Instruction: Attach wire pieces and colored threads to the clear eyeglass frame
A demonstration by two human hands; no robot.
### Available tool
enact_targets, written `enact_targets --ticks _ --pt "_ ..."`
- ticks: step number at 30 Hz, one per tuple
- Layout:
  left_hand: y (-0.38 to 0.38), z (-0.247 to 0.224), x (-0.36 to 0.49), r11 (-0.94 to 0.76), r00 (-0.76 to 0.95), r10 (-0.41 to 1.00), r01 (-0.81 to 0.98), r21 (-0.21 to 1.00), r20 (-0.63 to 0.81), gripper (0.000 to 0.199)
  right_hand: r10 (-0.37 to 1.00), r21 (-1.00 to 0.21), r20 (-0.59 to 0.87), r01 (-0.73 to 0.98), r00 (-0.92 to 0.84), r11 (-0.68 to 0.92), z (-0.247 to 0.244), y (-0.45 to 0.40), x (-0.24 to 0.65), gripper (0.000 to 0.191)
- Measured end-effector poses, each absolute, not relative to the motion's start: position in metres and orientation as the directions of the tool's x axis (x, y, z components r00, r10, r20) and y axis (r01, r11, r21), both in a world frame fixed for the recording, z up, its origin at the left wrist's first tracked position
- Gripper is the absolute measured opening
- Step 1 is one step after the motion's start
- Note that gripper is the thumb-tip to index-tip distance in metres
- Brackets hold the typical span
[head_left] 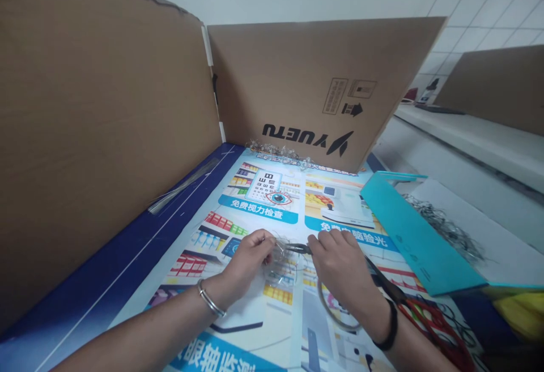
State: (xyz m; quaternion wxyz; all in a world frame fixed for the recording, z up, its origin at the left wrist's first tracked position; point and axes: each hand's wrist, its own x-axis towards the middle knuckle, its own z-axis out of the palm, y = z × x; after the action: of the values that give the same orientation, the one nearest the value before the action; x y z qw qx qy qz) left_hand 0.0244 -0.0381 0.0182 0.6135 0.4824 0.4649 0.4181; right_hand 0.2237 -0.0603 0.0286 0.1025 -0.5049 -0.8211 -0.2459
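Observation:
My left hand (250,256), with a metal bangle at its wrist, pinches a thin, shiny wire piece between thumb and fingertips. Loose fine wire (283,270) hangs in a tangle just beside those fingers. Closed around a pair of dark, narrow-jawed pliers (300,248) is my right hand (338,259), which has a black band at the wrist. The plier tips point left and meet the wire by my left fingertips. Most of the plier handles are hidden by the hand. Below my right hand lies a thin ring (334,312), partly covered by the wrist.
Cardboard panels (297,83) stand at the left and back. Clear tangled bits (280,150) lie along the back panel's foot. A turquoise box (419,236) at right holds dark wire pieces (446,225). Red-handled tools (437,326) lie near my right forearm. Thin straight strands (182,185) rest at left.

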Motion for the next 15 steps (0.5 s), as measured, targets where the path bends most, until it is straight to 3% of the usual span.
enact_targets --ticks 6,15 --pt "-0.037 0.018 0.023 0.206 0.271 0.946 -0.074 0.976 -0.179 0.019 0.785 0.267 0.428 0.892 -0.448 0.364 0.029 -0.059 0.223 0.008" --pt "-0.036 0.018 0.023 0.156 0.232 0.962 -0.023 0.987 -0.147 0.015 0.845 0.176 0.286 0.892 -0.452 0.417 0.035 -0.054 0.234 0.009"
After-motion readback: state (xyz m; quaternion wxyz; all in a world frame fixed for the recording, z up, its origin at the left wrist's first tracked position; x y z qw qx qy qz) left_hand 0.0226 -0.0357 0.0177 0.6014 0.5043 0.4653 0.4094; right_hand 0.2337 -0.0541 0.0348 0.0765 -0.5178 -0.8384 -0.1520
